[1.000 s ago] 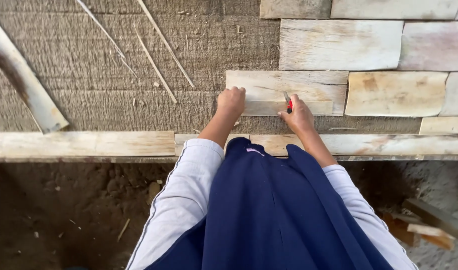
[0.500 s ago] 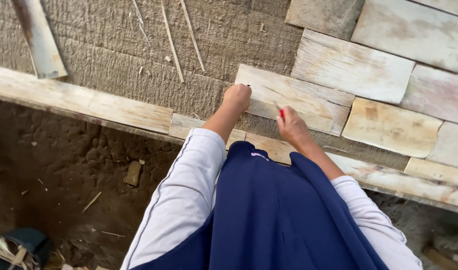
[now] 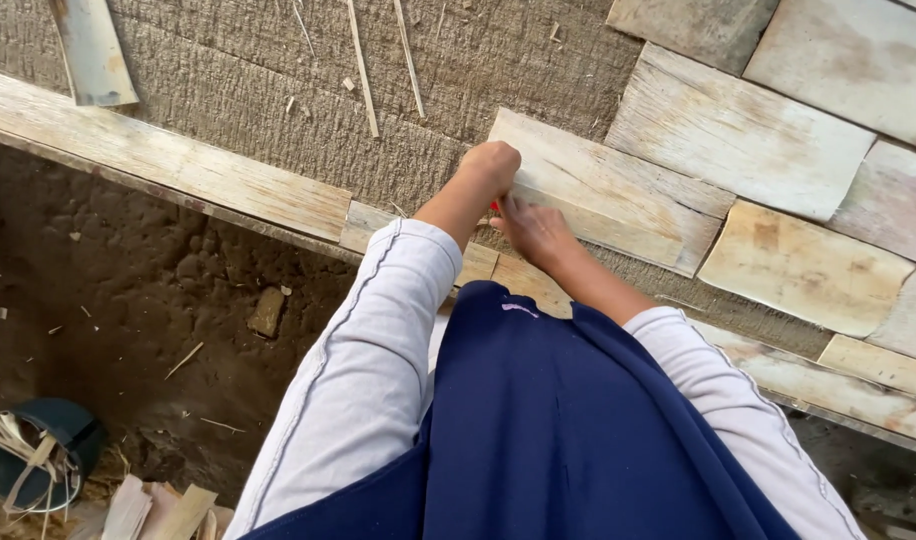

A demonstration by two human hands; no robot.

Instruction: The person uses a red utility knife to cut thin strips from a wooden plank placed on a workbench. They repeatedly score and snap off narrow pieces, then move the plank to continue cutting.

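Observation:
My left hand (image 3: 490,165) is closed into a fist and presses on the left end of a pale flat sheet (image 3: 618,195) lying on a rough brown woven mat (image 3: 278,110). Close beside it, my right hand (image 3: 534,228) rests at the sheet's near edge and grips a small red object (image 3: 495,206), mostly hidden between the two hands. Both arms wear light grey sleeves over a dark blue garment.
More pale sheets (image 3: 748,135) are laid like tiles to the right. A long pale strip (image 3: 168,165) borders the mat's near edge. Thin sticks (image 3: 361,65) and a curved piece (image 3: 93,50) lie at the back. Bare earth (image 3: 128,330) and a dark bucket (image 3: 33,455) are at lower left.
My right hand has slid left along the sheet's edge until it nearly touches my left hand. The view has swung left and tilted, bringing the bucket and earth into sight.

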